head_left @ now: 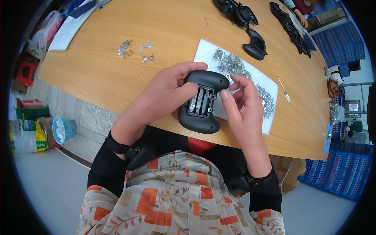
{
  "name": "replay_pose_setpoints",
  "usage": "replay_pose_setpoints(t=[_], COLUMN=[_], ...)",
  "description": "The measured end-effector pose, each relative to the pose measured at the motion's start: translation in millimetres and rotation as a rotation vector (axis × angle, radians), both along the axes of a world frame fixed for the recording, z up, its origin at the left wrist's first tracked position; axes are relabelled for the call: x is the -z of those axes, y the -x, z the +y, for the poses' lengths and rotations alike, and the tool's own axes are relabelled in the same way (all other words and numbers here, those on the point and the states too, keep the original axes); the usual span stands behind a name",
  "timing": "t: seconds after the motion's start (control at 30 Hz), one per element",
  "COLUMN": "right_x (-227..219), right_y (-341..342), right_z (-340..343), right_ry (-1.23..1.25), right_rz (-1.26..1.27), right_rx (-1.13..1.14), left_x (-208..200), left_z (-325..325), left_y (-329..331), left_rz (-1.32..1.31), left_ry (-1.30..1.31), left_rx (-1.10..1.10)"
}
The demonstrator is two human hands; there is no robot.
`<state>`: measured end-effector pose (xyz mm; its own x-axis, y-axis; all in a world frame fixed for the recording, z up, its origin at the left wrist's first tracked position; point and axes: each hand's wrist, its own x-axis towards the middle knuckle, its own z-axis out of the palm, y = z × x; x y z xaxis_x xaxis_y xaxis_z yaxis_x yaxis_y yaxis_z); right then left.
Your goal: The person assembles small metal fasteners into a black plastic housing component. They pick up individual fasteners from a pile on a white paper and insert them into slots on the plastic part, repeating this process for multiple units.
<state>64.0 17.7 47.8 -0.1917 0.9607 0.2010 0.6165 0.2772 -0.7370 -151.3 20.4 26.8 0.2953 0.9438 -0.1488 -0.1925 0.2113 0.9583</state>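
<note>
A black game controller (199, 127) is in my left hand (166, 88), its open back compartment facing up with silvery strips inside. My left thumb lies at the compartment's edge, while the fingers wrap the controller's far side. My right hand (244, 103) is at the controller's right side, fingers curled and thumb tip close to the shell. A small shiny bit shows by its index fingertip; whether it is held is unclear. Beyond and under that hand lies a white foam sheet (267, 124) with a heap of small metal spring contacts (233, 64) and a second heap (267, 102).
More metal contacts (124, 47) lie loose on the wooden table (98, 74). Far right are a black controller (256, 45), other black controller parts (237, 13) and a screwdriver (286, 96). Another person's hand (303, 20) is at the far edge. A blue basket (64, 130) stands left.
</note>
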Motion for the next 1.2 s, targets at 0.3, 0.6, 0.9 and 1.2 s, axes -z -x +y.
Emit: replay_pose_setpoints(t=[0.3,0.6,0.9,1.2], right_x=[3.8,0.6,5.3,8.7], right_y=[-0.6,-1.5,-5.4,-3.9], right_z=[-11.5,-14.7,-15.0,-14.4], right_ry=[0.656,0.560,0.461,0.448], right_rz=[0.801,0.791,0.662,0.709], right_rx=[-0.005,-0.045,-0.044,0.001], left_x=[-3.2,4.1,9.2,13.4], left_z=[-8.2,-7.0,-14.0,-16.4], left_y=[-12.2,-24.0,-40.2,-44.3], left_rz=[-0.106,-0.084,0.066,0.057], left_ry=[-0.032,-0.003,-0.123,-0.179], left_rx=[-0.002,0.032,-0.053,-0.084])
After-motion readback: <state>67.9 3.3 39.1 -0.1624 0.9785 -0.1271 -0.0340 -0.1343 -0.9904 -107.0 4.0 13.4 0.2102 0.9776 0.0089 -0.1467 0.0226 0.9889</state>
